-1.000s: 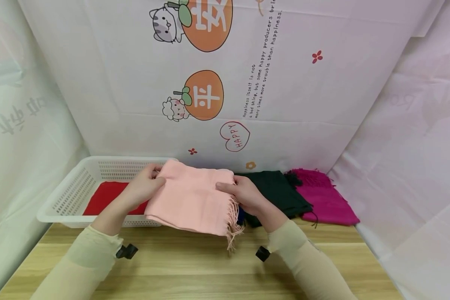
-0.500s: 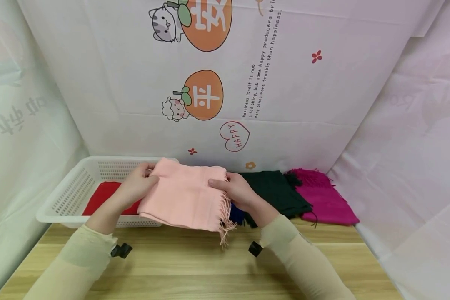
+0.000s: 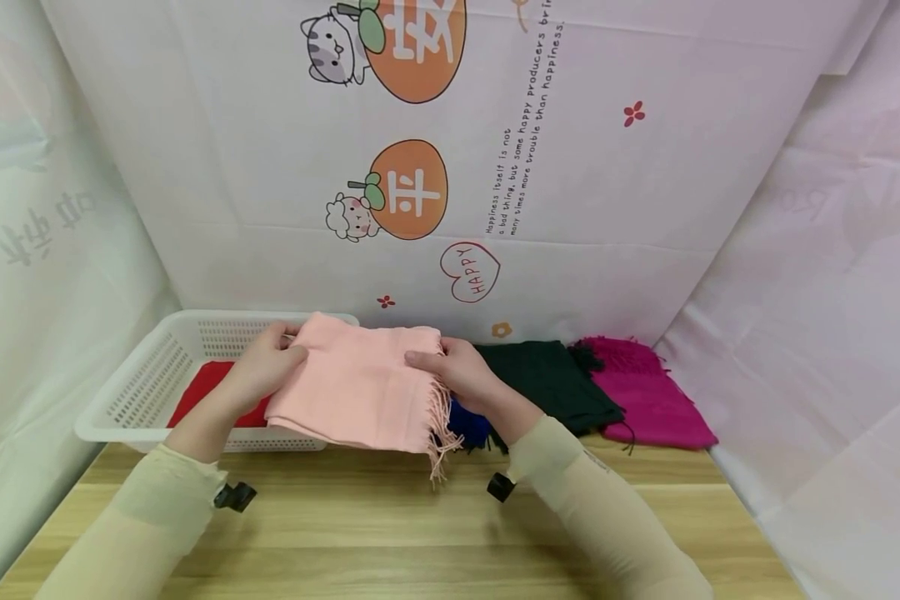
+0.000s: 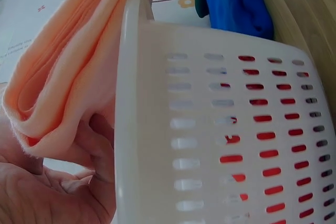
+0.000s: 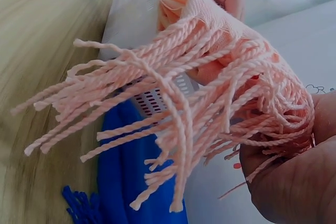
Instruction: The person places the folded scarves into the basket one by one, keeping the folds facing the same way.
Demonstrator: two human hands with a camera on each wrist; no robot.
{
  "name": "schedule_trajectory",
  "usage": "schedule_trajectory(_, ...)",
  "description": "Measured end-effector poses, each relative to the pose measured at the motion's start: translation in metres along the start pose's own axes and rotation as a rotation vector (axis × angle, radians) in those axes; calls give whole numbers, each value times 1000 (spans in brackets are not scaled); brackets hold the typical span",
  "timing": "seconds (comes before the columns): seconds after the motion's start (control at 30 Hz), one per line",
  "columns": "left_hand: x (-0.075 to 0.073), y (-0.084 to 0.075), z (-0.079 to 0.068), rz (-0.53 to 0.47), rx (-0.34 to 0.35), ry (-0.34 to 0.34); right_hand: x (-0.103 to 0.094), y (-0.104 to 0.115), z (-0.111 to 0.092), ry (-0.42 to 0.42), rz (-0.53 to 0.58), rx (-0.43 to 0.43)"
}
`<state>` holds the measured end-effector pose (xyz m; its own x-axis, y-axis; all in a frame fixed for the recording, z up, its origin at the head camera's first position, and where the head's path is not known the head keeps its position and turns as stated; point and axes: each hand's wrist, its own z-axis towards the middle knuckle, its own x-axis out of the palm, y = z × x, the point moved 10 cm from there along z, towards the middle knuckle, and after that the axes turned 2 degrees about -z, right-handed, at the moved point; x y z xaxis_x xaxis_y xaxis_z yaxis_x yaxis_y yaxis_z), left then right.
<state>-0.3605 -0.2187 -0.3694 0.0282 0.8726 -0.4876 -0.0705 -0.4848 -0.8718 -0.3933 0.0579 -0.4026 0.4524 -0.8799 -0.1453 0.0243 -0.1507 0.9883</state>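
Note:
A folded pink scarf [image 3: 363,383] with a fringe along its right edge is held up between both hands. My left hand [image 3: 266,367] pinches its left side, thumb on top, above the right part of a white perforated basket [image 3: 131,392]. In the left wrist view the fingers curl under the scarf's folded layers [image 4: 68,61] beside the basket wall [image 4: 152,129]. My right hand [image 3: 468,375] grips the fringed side, thumb on top. The fringe [image 5: 173,87] hangs loose in the right wrist view. Inside the basket lies a red folded cloth [image 3: 202,390], partly hidden by the left arm.
A blue fringed cloth [image 3: 468,423] shows behind the pink scarf and right hand. Right of it lie a dark green folded scarf [image 3: 547,383] and a magenta fringed scarf [image 3: 656,408]. All rest on the wooden table [image 3: 375,525], before a printed white backdrop [image 3: 570,167].
Both hands have carried the pink scarf leftward, further over the basket. More of the blue cloth has come into view. The other scarves have not moved.

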Motion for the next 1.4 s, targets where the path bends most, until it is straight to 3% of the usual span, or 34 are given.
schedule_trajectory(0.43,-13,12,3,7,-25,-25,7,1,12,-17,5,49)
schedule_trajectory(0.97,-31,16,4,72,0,-65,20,5,26,-16,47,56)
schedule_trajectory(1.4,-42,23,3,52,-16,-93,32,5,35,-29,66,47)
